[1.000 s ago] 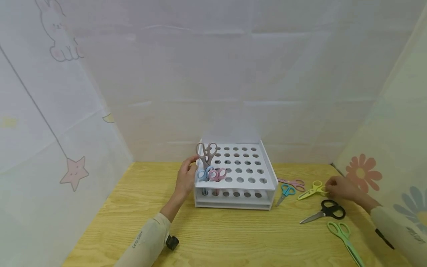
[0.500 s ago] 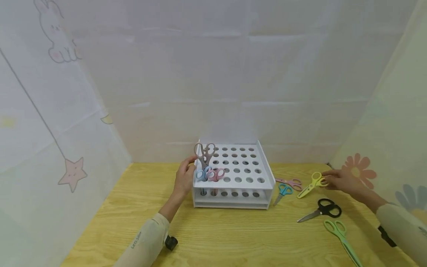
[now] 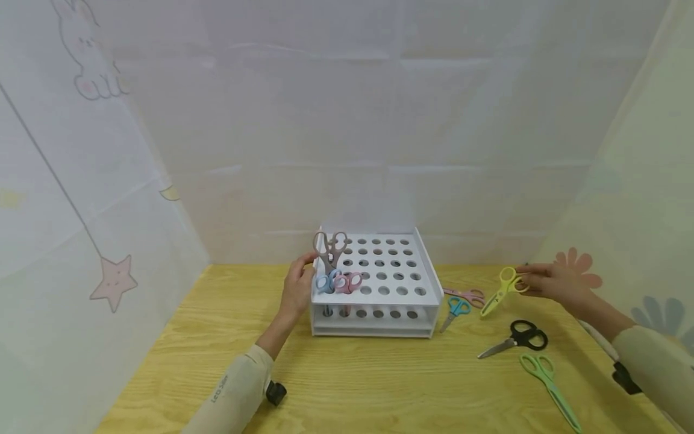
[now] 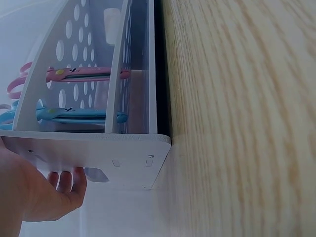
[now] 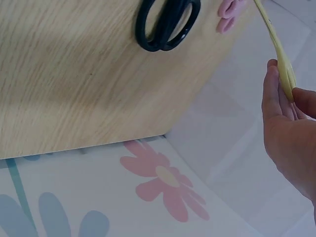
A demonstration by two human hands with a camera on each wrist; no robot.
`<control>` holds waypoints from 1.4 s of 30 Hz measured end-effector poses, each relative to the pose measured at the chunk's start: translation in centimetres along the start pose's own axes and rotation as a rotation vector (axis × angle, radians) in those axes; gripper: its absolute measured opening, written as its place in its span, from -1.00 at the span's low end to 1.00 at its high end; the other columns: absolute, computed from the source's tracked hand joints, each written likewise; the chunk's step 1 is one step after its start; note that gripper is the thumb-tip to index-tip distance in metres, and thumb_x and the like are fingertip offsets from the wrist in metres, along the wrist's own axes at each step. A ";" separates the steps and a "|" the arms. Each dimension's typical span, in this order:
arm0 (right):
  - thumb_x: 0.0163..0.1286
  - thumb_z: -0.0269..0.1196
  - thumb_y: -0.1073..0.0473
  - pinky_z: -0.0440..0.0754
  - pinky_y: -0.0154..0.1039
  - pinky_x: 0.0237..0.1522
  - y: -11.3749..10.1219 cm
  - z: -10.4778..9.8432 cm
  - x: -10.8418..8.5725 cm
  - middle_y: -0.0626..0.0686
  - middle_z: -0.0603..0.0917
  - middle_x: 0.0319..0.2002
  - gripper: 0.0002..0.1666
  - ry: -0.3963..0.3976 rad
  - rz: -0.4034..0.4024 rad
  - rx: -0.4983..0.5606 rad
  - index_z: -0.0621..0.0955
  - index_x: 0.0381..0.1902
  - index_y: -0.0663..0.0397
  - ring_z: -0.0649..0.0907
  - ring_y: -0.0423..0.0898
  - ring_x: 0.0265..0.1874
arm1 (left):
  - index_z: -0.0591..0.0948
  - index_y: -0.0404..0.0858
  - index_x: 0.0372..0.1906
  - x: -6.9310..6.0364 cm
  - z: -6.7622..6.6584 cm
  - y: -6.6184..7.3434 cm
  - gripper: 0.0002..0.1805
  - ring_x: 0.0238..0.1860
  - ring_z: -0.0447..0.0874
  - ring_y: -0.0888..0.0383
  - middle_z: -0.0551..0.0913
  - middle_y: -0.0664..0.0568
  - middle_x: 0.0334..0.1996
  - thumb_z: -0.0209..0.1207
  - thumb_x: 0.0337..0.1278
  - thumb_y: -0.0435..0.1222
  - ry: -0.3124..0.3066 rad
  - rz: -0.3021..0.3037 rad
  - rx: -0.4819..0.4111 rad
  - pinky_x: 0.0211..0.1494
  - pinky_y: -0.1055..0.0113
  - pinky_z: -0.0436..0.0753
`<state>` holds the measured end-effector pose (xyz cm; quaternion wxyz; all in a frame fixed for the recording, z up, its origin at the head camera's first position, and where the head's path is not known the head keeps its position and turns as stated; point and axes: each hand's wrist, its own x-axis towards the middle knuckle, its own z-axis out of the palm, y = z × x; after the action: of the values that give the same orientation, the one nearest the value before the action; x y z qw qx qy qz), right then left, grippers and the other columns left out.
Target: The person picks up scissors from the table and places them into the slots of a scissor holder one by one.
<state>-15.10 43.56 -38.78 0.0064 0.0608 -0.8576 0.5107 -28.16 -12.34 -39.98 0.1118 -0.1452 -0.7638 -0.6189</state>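
Observation:
On the table stands a white two-level rack [image 3: 379,299] with rows of round holes. Brown scissors [image 3: 329,263], blue scissors [image 4: 76,114] and pink scissors [image 4: 84,73] stand in its left holes, handles up. My left hand [image 3: 296,290] rests against the rack's left side panel; in the left wrist view the bent fingertips touch its outer face, and the thumb is hard to make out. At the right, my right hand [image 3: 558,289] pinches yellow scissors [image 3: 494,300] by a handle, between thumb and fingers. They are tilted, blades pointing down and left.
Right of the rack lie pink scissors [image 3: 459,293], small blue scissors [image 3: 452,312], black-handled scissors [image 3: 518,339] and green scissors [image 3: 557,395]. White cloth walls [image 3: 282,199] enclose the wooden table [image 3: 379,386] at the back and both sides.
My right hand has lifted the handle end of the yellow scissors and moved slightly left and back. My left hand stays at the rack. The whole head view has shifted a little.

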 end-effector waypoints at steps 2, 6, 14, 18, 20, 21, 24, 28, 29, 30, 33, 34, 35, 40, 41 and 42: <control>0.65 0.01 0.25 0.69 -0.18 -0.08 -0.5 -0.1 0.1 0.51 0.55 0.11 -0.41 -0.007 0.001 0.018 0.23 0.38 0.68 0.72 -0.11 -0.06 | 0.61 -0.20 0.26 0.0 0.1 0.0 -0.58 0.21 0.48 -0.04 0.54 -0.09 0.23 -0.03 0.43 -0.27 0.001 -0.002 -0.001 0.29 -0.03 0.40; 0.64 0.01 0.30 0.69 -0.15 -0.07 -1.5 -0.5 0.1 0.28 0.66 0.06 -0.51 -0.014 -0.023 0.079 0.33 0.36 0.57 0.73 -0.10 -0.06 | 0.60 -0.22 0.28 0.1 0.2 0.2 -0.57 0.26 0.44 -0.05 0.53 -0.10 0.25 -0.03 0.42 -0.26 0.002 0.002 -0.005 0.32 -0.06 0.38; 0.61 0.09 0.25 0.69 -0.16 -0.09 -5.6 -0.3 0.4 0.24 0.74 -0.06 -0.51 0.012 -0.030 0.074 0.43 0.34 0.50 0.76 -0.07 -0.12 | 0.59 -0.20 0.29 0.0 0.1 0.3 -0.58 0.26 0.44 -0.03 0.52 -0.07 0.26 -0.04 0.44 -0.27 0.009 -0.012 0.007 0.32 -0.02 0.38; 0.61 0.11 0.18 0.68 -0.19 -0.08 -8.3 0.4 0.8 0.19 0.74 -0.06 -0.48 0.026 -0.055 0.010 0.45 0.35 0.45 0.77 -0.06 -0.12 | 0.59 -0.19 0.29 0.0 -0.1 0.4 -0.58 0.26 0.44 -0.03 0.52 -0.07 0.26 -0.04 0.44 -0.28 0.018 -0.009 0.008 0.32 -0.03 0.38; 0.62 0.11 0.16 0.67 -0.20 -0.04 -9.7 0.8 1.1 0.19 0.74 -0.05 -0.47 0.016 -0.068 0.009 0.44 0.36 0.44 0.76 -0.04 -0.11 | 0.59 -0.19 0.28 0.0 -0.1 0.4 -0.58 0.25 0.45 -0.04 0.52 -0.06 0.26 -0.03 0.44 -0.29 0.024 -0.010 0.009 0.31 -0.02 0.38; 0.62 0.10 0.16 0.66 -0.19 -0.03 -10.3 1.1 1.2 0.20 0.74 -0.04 -0.47 0.011 -0.075 0.016 0.44 0.36 0.44 0.76 -0.03 -0.11 | 0.59 -0.19 0.28 0.0 -0.1 0.4 -0.58 0.24 0.46 -0.04 0.52 -0.06 0.26 -0.04 0.44 -0.29 0.026 -0.011 0.009 0.31 -0.03 0.39; 0.61 0.12 0.16 0.64 -0.19 0.01 -12.2 2.1 1.8 0.22 0.73 -0.03 -0.48 -0.008 -0.080 0.072 0.46 0.36 0.41 0.76 0.00 -0.09 | 0.59 -0.20 0.28 -0.1 0.0 0.3 -0.58 0.24 0.46 -0.05 0.52 -0.07 0.25 -0.03 0.43 -0.30 0.030 -0.009 0.007 0.30 -0.03 0.40; 0.59 0.13 0.23 0.63 -0.10 0.03 -14.3 3.8 2.9 0.22 0.72 -0.01 -0.57 -0.057 -0.115 0.212 0.53 0.31 0.34 0.75 0.01 -0.06 | 0.60 -0.21 0.27 -0.2 0.3 0.5 -0.59 0.22 0.47 -0.05 0.52 -0.07 0.25 -0.03 0.44 -0.30 0.033 -0.010 0.003 0.29 -0.04 0.40; 0.58 0.14 0.25 0.63 -0.08 0.03 -14.7 4.3 3.2 0.22 0.72 0.00 -0.59 -0.066 -0.127 0.248 0.55 0.29 0.33 0.74 0.02 -0.06 | 0.60 -0.20 0.27 -0.2 0.4 0.6 -0.59 0.22 0.46 -0.04 0.52 -0.06 0.25 -0.04 0.44 -0.28 0.034 -0.012 0.004 0.30 -0.03 0.40; 0.58 0.14 0.27 0.63 -0.06 0.02 -15.0 4.8 3.6 0.21 0.72 -0.01 -0.60 -0.073 -0.142 0.274 0.56 0.28 0.33 0.74 0.02 -0.06 | 0.60 -0.20 0.27 -0.2 0.6 0.6 -0.59 0.22 0.46 -0.04 0.52 -0.06 0.25 -0.04 0.45 -0.28 0.034 -0.013 0.004 0.29 -0.03 0.41; 0.57 0.14 0.28 0.63 -0.05 0.02 -15.8 6.2 4.7 0.23 0.71 -0.01 -0.58 -0.086 -0.168 0.306 0.52 0.29 0.39 0.73 0.03 -0.06 | 0.59 -0.20 0.28 -0.1 1.0 0.7 -0.58 0.24 0.45 -0.03 0.52 -0.04 0.25 -0.05 0.45 -0.28 0.029 -0.009 0.005 0.31 -0.03 0.40; 0.57 0.14 0.28 0.63 -0.05 0.02 -15.9 6.7 5.1 0.24 0.71 0.00 -0.56 -0.085 -0.176 0.303 0.51 0.30 0.42 0.73 0.03 -0.06 | 0.59 -0.20 0.28 -0.1 1.1 0.7 -0.59 0.25 0.44 -0.02 0.52 -0.04 0.25 -0.05 0.45 -0.29 0.027 -0.007 0.006 0.31 -0.03 0.40; 0.57 0.15 0.25 0.63 -0.05 0.02 -16.1 7.3 5.5 0.25 0.70 0.01 -0.54 -0.081 -0.173 0.292 0.49 0.31 0.43 0.72 0.04 -0.05 | 0.59 -0.19 0.28 -0.1 1.2 0.7 -0.59 0.26 0.44 -0.01 0.52 -0.03 0.25 -0.05 0.46 -0.28 0.025 -0.005 0.008 0.32 -0.02 0.39; 0.58 0.16 0.18 0.63 -0.05 0.05 -16.8 10.2 7.3 0.29 0.67 0.05 -0.47 -0.079 -0.153 0.258 0.45 0.33 0.47 0.71 0.05 -0.03 | 0.59 -0.17 0.27 -0.3 1.8 0.7 -0.60 0.27 0.43 0.01 0.52 -0.01 0.25 -0.04 0.47 -0.28 0.018 -0.005 0.005 0.32 -0.01 0.40; 0.58 0.16 0.19 0.63 -0.04 0.06 -16.9 10.8 7.7 0.30 0.67 0.06 -0.47 -0.084 -0.149 0.262 0.45 0.33 0.48 0.71 0.06 -0.03 | 0.59 -0.16 0.27 -0.4 1.9 0.7 -0.60 0.25 0.45 0.01 0.52 -0.01 0.25 -0.04 0.47 -0.27 0.015 -0.009 0.000 0.31 -0.01 0.41; 0.58 0.16 0.20 0.63 -0.03 0.06 -17.0 11.3 8.0 0.31 0.67 0.05 -0.47 -0.091 -0.146 0.265 0.45 0.33 0.49 0.72 0.06 -0.03 | 0.60 -0.15 0.27 -0.4 2.0 0.7 -0.60 0.24 0.46 0.01 0.52 0.00 0.25 -0.04 0.47 -0.26 0.013 -0.013 -0.002 0.30 0.00 0.42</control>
<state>-20.59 24.86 -28.78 -0.0033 0.1462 -0.7753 0.6145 -27.48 -10.33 -39.90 0.1125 -0.1363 -0.7633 -0.6214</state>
